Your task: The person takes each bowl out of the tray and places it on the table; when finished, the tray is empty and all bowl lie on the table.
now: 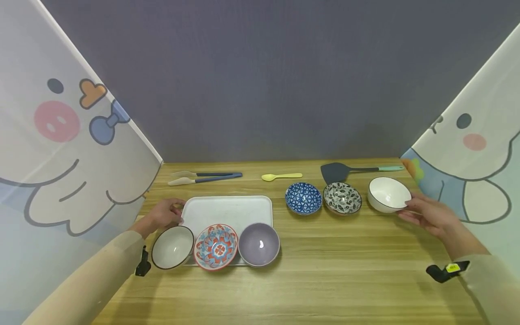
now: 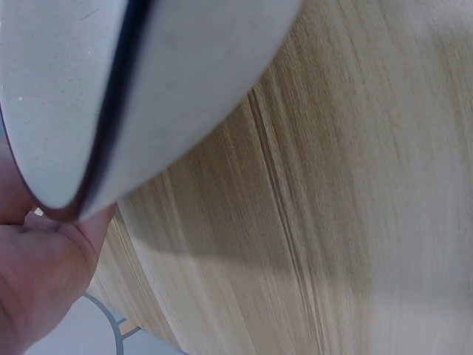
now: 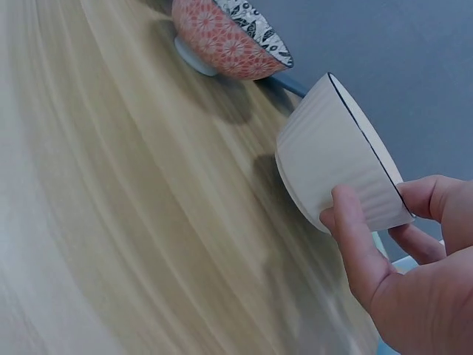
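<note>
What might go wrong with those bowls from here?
The right hand grips the white bowl on one side only, so it might slip or tip. The leaf-patterned bowl sits close by, so a sideways swing could clink them together. The left hand is right beside another white bowl and might bump it.

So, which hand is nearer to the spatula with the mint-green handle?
The right. The right hand holds a white bowl just in front of the spatula's handle; the left hand is much farther away, at the left edge of the white tray.
</note>
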A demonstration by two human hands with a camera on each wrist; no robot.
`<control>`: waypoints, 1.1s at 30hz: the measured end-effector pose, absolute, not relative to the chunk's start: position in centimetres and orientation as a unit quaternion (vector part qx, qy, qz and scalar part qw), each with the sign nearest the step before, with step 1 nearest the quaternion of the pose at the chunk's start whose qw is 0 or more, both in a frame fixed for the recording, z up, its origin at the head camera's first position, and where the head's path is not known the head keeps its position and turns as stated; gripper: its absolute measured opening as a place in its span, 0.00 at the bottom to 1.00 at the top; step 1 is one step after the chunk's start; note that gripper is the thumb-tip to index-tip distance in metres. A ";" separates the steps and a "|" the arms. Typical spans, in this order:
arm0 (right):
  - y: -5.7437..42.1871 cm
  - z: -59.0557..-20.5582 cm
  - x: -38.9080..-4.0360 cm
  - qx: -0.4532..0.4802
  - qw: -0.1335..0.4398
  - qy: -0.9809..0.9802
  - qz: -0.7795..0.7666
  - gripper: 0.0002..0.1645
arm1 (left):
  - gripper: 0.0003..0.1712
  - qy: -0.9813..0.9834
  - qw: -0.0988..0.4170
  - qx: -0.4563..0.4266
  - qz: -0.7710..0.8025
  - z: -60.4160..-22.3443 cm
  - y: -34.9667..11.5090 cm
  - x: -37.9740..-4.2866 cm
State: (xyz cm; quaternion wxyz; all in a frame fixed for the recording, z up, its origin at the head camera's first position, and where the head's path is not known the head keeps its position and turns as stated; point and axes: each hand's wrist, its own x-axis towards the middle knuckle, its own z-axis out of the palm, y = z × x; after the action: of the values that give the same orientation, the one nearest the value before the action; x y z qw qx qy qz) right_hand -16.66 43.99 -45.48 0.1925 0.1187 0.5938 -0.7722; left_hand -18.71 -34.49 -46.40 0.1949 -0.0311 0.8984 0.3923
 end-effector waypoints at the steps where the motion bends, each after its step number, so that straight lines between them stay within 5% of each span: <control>1: 44.0 -45.6 -16.6 0.125 0.192 0.593 -0.772 0.53 | 0.38 0.897 0.198 -0.033 0.394 -46.5 -34.5 -18.7; 16: 43.7 -47.0 -16.1 0.133 0.194 0.593 -0.770 0.45 | 0.37 0.892 0.213 -0.039 0.396 -46.5 -34.5 -18.7; 23: 43.9 -47.2 -15.7 0.127 0.202 0.570 -0.786 0.19 | 0.38 0.883 0.222 -0.044 0.412 -46.4 -34.5 -18.9; 29: 43.9 -46.7 -15.9 0.142 0.216 0.595 -0.761 0.34 | 0.38 0.890 0.217 -0.041 0.399 -46.3 -34.5 -19.0; 33: 43.9 -46.4 -16.0 0.136 0.211 0.620 -0.743 0.25 | 0.38 0.894 0.214 -0.042 0.391 -46.1 -34.4 -19.2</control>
State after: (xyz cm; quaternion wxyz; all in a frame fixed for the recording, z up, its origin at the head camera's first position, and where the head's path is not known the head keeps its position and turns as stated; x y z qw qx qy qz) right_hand -16.01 43.94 -46.39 0.2113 0.1356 0.6198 -0.7435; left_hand -19.16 -34.36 -46.13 0.2139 -0.0422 0.8942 0.3911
